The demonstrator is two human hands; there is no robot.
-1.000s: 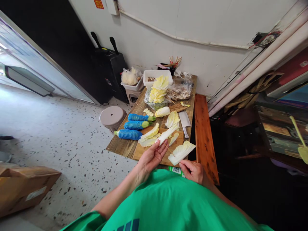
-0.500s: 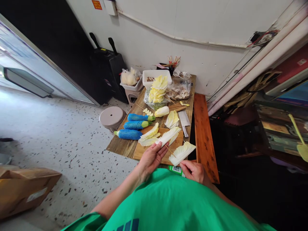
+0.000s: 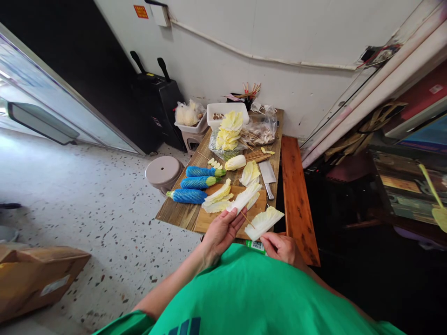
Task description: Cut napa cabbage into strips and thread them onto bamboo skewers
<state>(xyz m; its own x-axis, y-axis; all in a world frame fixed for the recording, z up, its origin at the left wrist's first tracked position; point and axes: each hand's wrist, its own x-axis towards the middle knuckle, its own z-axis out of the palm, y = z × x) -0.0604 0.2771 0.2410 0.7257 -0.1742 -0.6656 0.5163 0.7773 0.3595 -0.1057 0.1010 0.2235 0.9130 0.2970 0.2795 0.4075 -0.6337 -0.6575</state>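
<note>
My left hand (image 3: 225, 230) is closed on a napa cabbage leaf (image 3: 244, 197), thumb on top and fingers beneath, above the wooden cutting board (image 3: 206, 222). To its right, my right hand (image 3: 281, 246) pinches a bamboo skewer (image 3: 247, 218) that passes through a second cabbage leaf (image 3: 267, 222). The skewer's tip points toward the left hand's fingers; its lower end is hidden by the leaf and my fingers. More cut leaves (image 3: 218, 197) lie on the board. Farther back are a loose leaf (image 3: 250, 173), a small cabbage heart (image 3: 235, 162) and a cleaver (image 3: 267, 176).
Several zucchini in blue netting (image 3: 188, 195) lie along the table's left side. Behind stand a pile of skewered cabbage (image 3: 230, 128), a white tub (image 3: 228, 110) and a bag of mushrooms (image 3: 261, 132). A stool (image 3: 163, 170) is left; a wooden bench (image 3: 298, 200) is right.
Both hands keep their hold on the leaf and the skewer, almost unmoved. The view has shifted very slightly.
</note>
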